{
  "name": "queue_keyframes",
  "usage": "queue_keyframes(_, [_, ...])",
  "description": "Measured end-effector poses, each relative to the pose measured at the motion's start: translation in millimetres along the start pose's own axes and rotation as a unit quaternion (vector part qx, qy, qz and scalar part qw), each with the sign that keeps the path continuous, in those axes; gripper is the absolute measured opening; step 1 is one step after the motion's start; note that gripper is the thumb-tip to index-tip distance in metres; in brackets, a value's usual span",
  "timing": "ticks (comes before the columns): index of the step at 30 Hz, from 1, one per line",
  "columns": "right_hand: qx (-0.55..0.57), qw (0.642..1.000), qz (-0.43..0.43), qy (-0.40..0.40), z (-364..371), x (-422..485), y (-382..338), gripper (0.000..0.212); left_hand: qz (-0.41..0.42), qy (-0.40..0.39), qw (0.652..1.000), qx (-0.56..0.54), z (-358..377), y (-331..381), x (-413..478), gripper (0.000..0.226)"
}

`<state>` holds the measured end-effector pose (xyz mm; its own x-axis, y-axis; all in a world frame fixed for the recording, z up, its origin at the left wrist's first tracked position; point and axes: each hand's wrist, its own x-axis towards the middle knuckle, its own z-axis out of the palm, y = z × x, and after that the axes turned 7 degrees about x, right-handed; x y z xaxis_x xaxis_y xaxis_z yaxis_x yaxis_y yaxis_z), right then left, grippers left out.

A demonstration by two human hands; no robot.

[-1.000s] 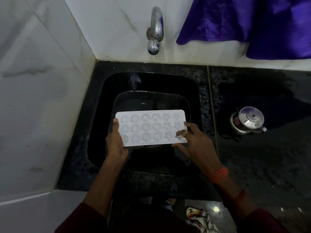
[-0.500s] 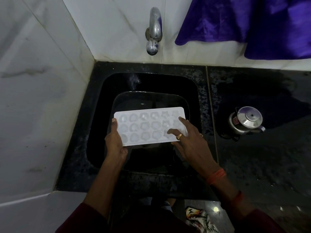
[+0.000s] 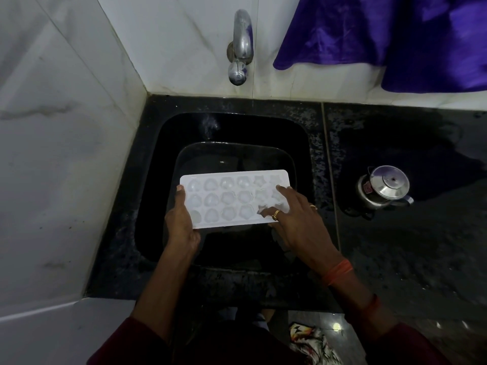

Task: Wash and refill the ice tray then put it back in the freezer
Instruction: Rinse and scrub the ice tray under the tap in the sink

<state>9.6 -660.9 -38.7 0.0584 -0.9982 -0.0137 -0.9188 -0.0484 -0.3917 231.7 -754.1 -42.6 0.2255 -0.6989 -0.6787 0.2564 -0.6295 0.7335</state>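
A white ice tray with rows of shaped cells is held level over the black sink. My left hand grips its left end, thumb on top of the rim. My right hand lies across the tray's right end, fingers spread over the rightmost cells, rings on two fingers. The cells look pale; I cannot tell if they hold water or ice. A chrome tap juts from the white wall above the sink; no water runs from it.
A dark basin sits inside the sink under the tray. A small steel kettle stands on the wet black counter to the right. Purple cloth hangs at the upper right. A white marble wall closes the left side.
My right hand has slid from the tray's right front corner up onto its right cells, fingers reaching toward the far edge. The tray and left hand have barely shifted.
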Motion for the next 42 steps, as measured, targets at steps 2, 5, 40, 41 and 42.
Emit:
queue_keyframes(2, [0.005, 1.000, 0.004, -0.003, 0, 1, 0, 0.030, 0.000, -0.001, 1.000, 0.001, 1, -1, 0, 0.038])
queue_keyframes(5, [0.026, 1.000, 0.011, 0.004, -5, 1, -2, 0.034, 0.003, -0.005, 1.000, 0.004, 1, -2, 1, 0.040])
queue_keyframes(40, [-0.035, 0.999, 0.011, -0.022, -8, 6, -3, 0.045, 0.011, -0.002, 1.000, 0.011, 6, 3, 0, 0.037])
queue_keyframes(41, [-0.036, 0.999, 0.013, -0.022, -9, 6, -3, 0.046, 0.012, -0.003, 1.000, 0.011, 5, 3, 1, 0.037])
queue_keyframes(42, [-0.039, 0.999, 0.014, -0.021, -9, 6, -3, 0.047, 0.011, -0.003, 1.000, 0.009, 5, 3, 1, 0.037])
